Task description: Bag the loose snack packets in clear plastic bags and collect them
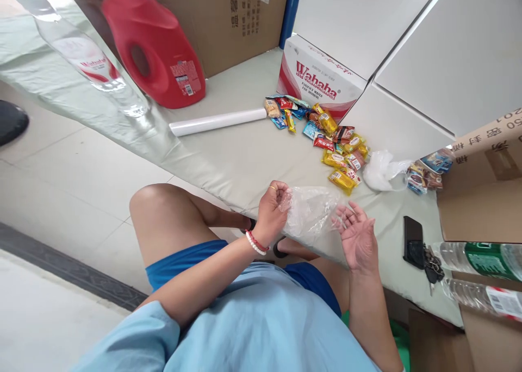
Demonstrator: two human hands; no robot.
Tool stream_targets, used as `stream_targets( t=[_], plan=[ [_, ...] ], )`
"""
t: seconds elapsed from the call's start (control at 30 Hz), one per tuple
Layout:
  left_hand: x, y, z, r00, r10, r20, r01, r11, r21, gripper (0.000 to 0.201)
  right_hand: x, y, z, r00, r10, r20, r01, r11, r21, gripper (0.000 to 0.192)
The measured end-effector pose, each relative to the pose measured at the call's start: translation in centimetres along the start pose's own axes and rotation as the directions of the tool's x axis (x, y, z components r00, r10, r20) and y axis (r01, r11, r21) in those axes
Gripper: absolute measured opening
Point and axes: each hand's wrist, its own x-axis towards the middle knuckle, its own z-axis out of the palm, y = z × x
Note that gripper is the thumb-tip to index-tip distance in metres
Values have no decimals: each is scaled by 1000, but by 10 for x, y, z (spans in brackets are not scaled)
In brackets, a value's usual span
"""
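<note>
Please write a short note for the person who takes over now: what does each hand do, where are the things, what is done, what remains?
Left hand: grip pinched on one edge of the clear plastic bag.
Right hand: open, palm up, fingers at the bag's other edge.
Bag held over the table edge, nothing visible inside.
Snack packets lie loose in a pile behind; a crumpled bag beside them, film roll to the left.
Done: bag in hand. Left: snacks not yet bagged.

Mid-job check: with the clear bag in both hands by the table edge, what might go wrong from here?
1. The left hand pinches the thin bag while the right hand lies open on it; it may tear or slip.
2. The bag hangs over the table edge, so snacks dropped in could spill onto the floor.
</note>
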Motion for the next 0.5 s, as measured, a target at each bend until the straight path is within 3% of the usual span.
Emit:
stream_targets(
  t=[0.07,0.13,0.23,0.3,0.4,0.5],
  plan=[
    [-5,-4,5,993,62,-96,-56,996,69,23,-12,16,14,999,35,21,-35,999,-19,85],
    [-12,-7,8,985,129,-114,-111,982,153,21,-25,31,30,995,83,50,-81,996,-48,85],
    [-18,-6,8,972,230,-54,-210,947,242,20,-34,44,48,997,75,-6,-76,990,-117,59],
    [-15,-4,4,963,250,-96,-220,944,247,23,-29,44,52,994,2,-109,-15,992,-125,39],
    [1,0,-7,971,122,-205,-99,988,119,28,-14,35,45,984,-10,-178,3,999,-38,32],
    [19,6,-24,988,-26,-149,24,1000,-15,35,-4,19,31,991,78,-110,-77,997,8,33]
  ],
)
